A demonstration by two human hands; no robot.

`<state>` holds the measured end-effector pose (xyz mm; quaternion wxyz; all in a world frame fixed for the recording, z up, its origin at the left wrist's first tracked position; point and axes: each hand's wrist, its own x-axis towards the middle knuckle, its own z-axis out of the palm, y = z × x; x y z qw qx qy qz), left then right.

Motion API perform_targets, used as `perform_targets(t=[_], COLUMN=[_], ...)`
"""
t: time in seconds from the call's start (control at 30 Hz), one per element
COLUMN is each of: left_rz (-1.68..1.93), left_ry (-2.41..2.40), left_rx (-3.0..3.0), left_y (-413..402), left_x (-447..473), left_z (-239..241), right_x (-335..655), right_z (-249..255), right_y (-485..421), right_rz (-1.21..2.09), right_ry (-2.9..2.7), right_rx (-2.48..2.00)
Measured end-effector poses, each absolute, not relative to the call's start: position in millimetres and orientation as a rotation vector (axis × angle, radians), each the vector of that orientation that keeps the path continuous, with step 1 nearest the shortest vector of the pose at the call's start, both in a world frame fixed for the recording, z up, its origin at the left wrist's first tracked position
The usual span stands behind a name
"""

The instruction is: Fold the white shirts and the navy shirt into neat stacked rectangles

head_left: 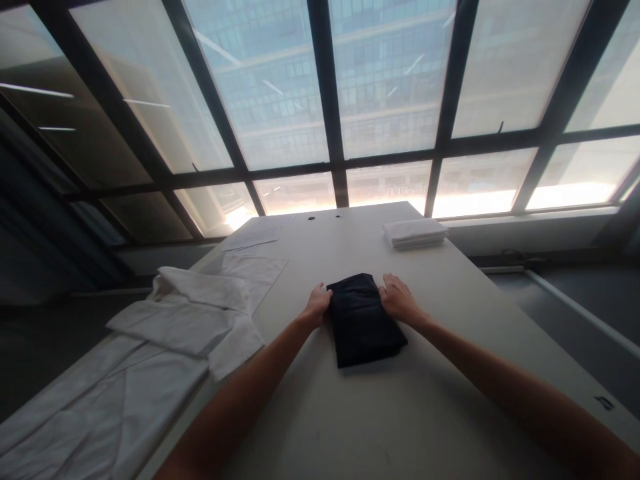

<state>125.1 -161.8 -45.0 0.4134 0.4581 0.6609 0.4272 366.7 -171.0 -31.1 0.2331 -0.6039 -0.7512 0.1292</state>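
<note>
A folded dark navy, nearly black garment [365,323] lies on the white table in front of me, slightly askew; its exact kind cannot be made out. My left hand [317,304] grips its upper left edge, thumb on top and fingers curled at the side. At the upper right edge, my right hand [397,297] takes hold with the thumb against the cloth, its other fingers reaching forward alongside. The undersides of both hands are hidden.
White garments [195,313] lie loosely spread along the table's left side. A folded white stack [415,233] sits at the far right of the white table [450,400]. Beyond the table stand large dark-framed windows [385,87]. A small dark fitting [604,403] marks the right edge.
</note>
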Motion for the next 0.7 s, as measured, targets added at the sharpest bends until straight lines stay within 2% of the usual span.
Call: perform_targets(t=[0.13, 0.3, 0.43, 0.7], left_rz=[1.074, 1.094, 1.057, 1.002], left_ry=[1.643, 1.508, 1.451, 1.622], left_rx=[1.067, 1.134, 1.297, 1.565], left_y=[-184.3, -181.2, -165.4, -154.9], left_x=[118.8, 108.7, 107.3, 109.4], left_z=[-46.6, -27.2, -18.6, -31.5], right_x=[329.3, 297.0, 297.1, 302.4], right_z=[-20.3, -35.8, -42.5, -57.4], right_y=[-226.4, -294.3, -304.8, -303.2], right_rz=[0.262, 0.154, 0.049, -0.032], right_ry=[-2.227, -2.480, -2.512, -2.585], right_rx=[-1.393, -1.174, -1.201, -1.181])
